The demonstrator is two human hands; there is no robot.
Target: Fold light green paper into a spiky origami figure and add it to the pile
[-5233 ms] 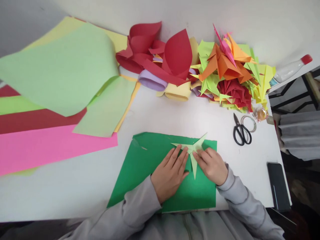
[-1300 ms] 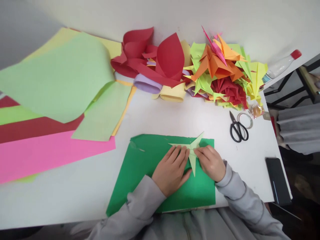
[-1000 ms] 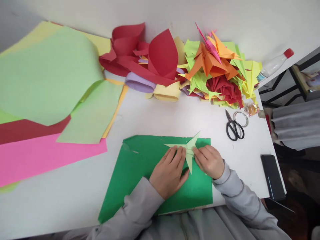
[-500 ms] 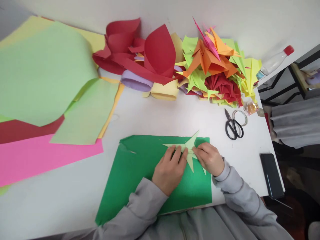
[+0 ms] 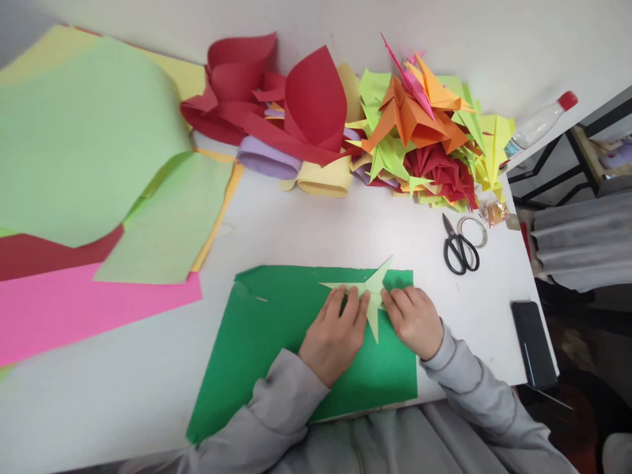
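Note:
A pale green folded paper star [image 5: 374, 283] with long pointed arms lies on a dark green sheet [image 5: 276, 329]. My left hand [image 5: 336, 332] holds it down from the left, its bent fingertips on the star's left arm and centre. From the right, my right hand [image 5: 413, 320] has its curled fingers at the star's right side, with thumb and fingertips closed on that edge. The star's upper and lower arms show between my hands; the right arm is mostly hidden under my right fingers.
Black-handled scissors [image 5: 460, 250] and a tape roll [image 5: 473, 232] lie to the right, above a black phone [image 5: 533, 343]. Folded paper pieces [image 5: 419, 125] are heaped at the back beside curled red sheets [image 5: 316, 99]. Large light green sheets [image 5: 83, 145] and a pink sheet [image 5: 99, 303] cover the left.
My right hand has turned flatter over the star's right side, and the lower right arm that showed beneath it is out of sight. My left hand stays nearly in place.

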